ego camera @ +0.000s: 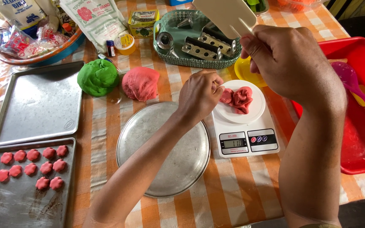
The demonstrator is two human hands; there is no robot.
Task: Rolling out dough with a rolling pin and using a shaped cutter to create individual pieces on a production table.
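Pinching the soft, light pink dough on the scale with my left hand, I judge it tears easily; my right hand grips a cream scraper.

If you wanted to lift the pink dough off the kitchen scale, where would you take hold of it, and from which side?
Pinch the pink dough at its raised, folded top, coming straight down from above. It lies loose on the scale's flat white plate, so nothing blocks that approach. The left hand already touches its left edge, so the right side is freer.
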